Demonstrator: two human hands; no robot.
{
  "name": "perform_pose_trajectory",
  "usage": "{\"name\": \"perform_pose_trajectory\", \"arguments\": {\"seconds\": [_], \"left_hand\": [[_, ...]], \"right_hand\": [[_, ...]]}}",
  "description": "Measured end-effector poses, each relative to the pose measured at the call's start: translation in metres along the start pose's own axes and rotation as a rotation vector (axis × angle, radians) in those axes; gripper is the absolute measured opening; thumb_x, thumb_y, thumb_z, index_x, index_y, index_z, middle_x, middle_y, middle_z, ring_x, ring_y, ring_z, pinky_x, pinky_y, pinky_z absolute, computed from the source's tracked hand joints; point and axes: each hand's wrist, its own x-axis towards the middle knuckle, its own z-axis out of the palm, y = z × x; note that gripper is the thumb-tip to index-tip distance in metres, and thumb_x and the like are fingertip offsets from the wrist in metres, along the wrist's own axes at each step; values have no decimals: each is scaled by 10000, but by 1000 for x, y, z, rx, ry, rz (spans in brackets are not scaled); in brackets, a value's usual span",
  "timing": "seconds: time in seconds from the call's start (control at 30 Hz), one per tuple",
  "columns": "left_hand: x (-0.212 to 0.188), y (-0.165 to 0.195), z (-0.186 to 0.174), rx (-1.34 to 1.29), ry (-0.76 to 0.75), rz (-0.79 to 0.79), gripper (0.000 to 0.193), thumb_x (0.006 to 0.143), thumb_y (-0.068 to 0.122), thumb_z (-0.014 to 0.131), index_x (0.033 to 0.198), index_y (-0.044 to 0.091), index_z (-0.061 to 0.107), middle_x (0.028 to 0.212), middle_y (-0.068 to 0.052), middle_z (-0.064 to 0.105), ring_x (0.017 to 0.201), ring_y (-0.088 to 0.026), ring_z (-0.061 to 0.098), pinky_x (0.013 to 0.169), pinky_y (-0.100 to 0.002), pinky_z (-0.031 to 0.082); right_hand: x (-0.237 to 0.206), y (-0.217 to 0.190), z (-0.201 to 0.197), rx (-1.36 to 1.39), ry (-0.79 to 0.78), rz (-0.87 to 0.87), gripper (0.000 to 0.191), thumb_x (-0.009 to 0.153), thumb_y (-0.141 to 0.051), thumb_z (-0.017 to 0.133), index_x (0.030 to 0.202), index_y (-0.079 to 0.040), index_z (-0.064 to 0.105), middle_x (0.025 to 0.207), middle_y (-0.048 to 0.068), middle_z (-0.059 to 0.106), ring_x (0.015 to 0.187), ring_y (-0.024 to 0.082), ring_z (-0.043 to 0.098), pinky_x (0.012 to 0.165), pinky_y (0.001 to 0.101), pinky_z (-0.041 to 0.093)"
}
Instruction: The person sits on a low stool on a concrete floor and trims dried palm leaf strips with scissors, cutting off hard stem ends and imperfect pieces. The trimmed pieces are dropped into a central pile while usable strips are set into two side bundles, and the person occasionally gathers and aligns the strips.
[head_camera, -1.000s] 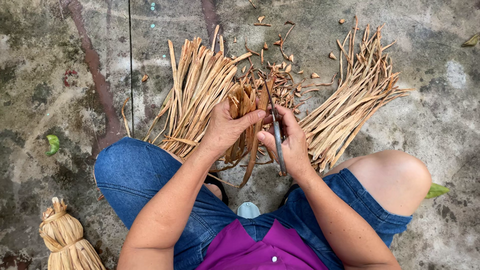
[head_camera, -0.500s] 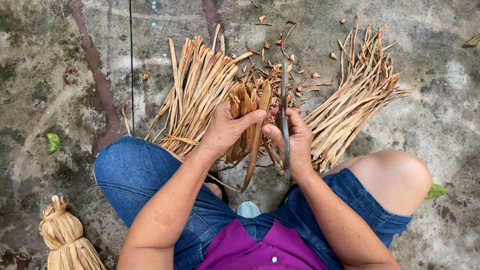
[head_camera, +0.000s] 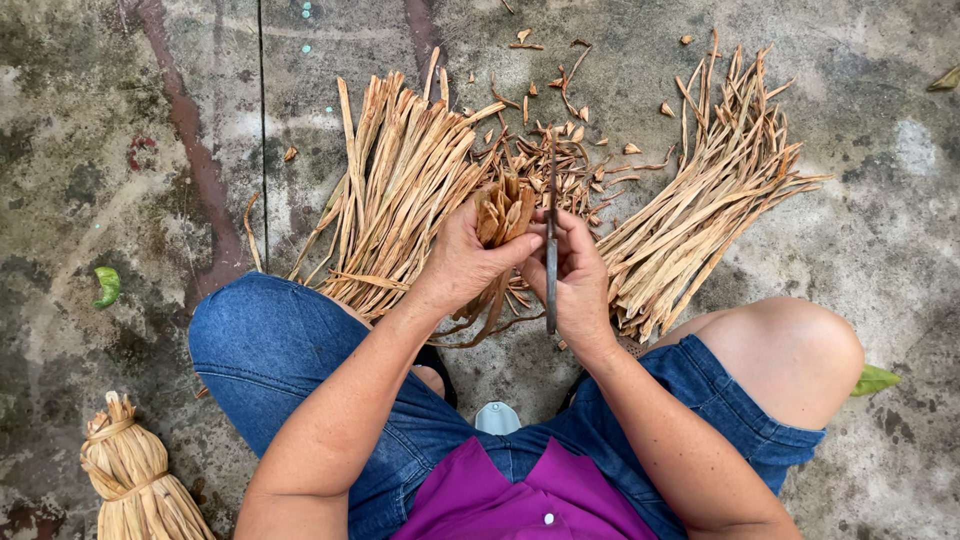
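Squatting on a stained concrete floor (head_camera: 120, 150), knees spread, blue denim shorts (head_camera: 270, 350) and a purple top (head_camera: 520, 500) below. Lying fanned on the floor ahead, two heaps of dried leaf strips: a larger left pile (head_camera: 400, 200), long axes running up and slightly right, and a right pile (head_camera: 700, 220), slanting up to the right. Between them, scattered short trimmings (head_camera: 570, 150). Standing at lower left, a tied straw bundle (head_camera: 130, 470). Reaching forward from bent elbows, both forearms converging over the gap between the piles. Left hand (head_camera: 465, 265) closed firmly round a small bunch of strips (head_camera: 500, 215), thumb across the front, cut ends pointing up and away, long axis near vertical, loose tails hanging below the fist. Right hand (head_camera: 580, 285) curled shut round a slim dark knife (head_camera: 550, 240), just beside the bunch, blade upright, tip pointing away from the body, lower end showing beneath the palm. Resting on the floor, green leaves (head_camera: 105, 285) at far left and by the right knee.
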Motion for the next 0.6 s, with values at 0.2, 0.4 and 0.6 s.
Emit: {"name": "perform_pose_trajectory", "arguments": {"seconds": [0.2, 0.4, 0.6], "left_hand": [[0, 9, -16, -46, 4, 72, 402, 929, 70, 718, 1326, 46, 655, 1165, -19, 753, 1088, -92, 710, 995, -283, 579], [3, 3, -16, 0, 74, 95, 242, 925, 87, 782, 1150, 15, 730, 1053, -30, 765, 967, -95, 710, 877, -283, 600], [3, -6, -10, 37, 107, 36, 273, 894, 160, 813, 1124, 39, 728, 991, -12, 771, 896, -67, 704, 802, -256, 601]], "right_hand": [[0, -3, -2, 103, 98, 184, 495, 911, 18, 745, 1357, -73, 550, 1056, 51, 704, 975, 119, 686, 843, 255, 576], [2, -3, -2, 121, 51, 154, 477, 910, 36, 728, 1335, -83, 547, 1032, 24, 715, 991, 102, 698, 875, 239, 575], [0, -2, -1, 48, 46, 116, 518, 895, 39, 763, 1355, -77, 554, 1005, 6, 653, 925, 90, 639, 823, 247, 547]]}}
